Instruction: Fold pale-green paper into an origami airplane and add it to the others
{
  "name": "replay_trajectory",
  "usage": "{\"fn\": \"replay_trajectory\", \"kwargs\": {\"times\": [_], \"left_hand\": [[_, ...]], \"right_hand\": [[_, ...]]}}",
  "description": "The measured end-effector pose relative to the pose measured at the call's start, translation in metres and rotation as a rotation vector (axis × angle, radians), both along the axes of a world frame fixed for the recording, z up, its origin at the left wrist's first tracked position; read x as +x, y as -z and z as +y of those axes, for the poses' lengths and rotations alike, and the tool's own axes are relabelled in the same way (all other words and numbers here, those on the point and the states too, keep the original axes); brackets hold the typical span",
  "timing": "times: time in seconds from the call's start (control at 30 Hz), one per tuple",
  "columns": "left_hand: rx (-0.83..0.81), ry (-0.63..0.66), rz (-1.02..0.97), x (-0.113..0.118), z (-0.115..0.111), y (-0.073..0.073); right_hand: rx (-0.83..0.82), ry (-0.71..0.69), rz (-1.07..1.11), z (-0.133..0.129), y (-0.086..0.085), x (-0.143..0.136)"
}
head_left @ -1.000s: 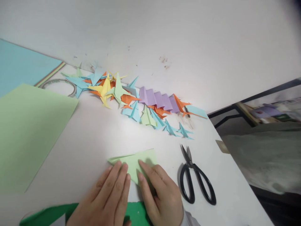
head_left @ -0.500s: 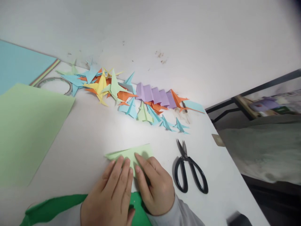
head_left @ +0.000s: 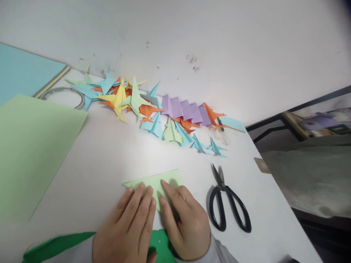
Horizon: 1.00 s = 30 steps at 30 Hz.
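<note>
A folded sheet of light green paper lies on the white table in front of me, narrowing to a point at its left end. My left hand rests flat across its left part, fingers stretched out. On the right part, my right hand presses with the index finger extended and the thumb apart from it, while the other fingers curl under. Both hands hide the paper's near edge. Right of them lie black-handled scissors, blades slightly apart and pointing away.
Folded paper planes in several colours, among them a yellow one, line the wall beside a pleated purple paper. At left are a large green sheet, a tape roll and a blue sheet. Green cloth shows at the near edge.
The raised fold along the paper's far left edge now lies flatter under my left hand. My hands keep nearly the same places; the view has shifted slightly.
</note>
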<state>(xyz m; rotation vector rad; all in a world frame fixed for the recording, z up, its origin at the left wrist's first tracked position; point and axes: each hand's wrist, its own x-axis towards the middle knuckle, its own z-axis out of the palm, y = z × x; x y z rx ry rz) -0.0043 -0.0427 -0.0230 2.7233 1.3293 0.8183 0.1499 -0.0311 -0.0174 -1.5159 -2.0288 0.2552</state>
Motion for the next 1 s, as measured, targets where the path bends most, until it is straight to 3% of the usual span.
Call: {"fn": "replay_trajectory", "kwargs": {"times": [1.0], "left_hand": [[0.048,-0.006,0.003,0.0018,0.0035,0.0066]], "right_hand": [[0.021,-0.009,-0.037,-0.0002,0.0022,0.0034]]}}
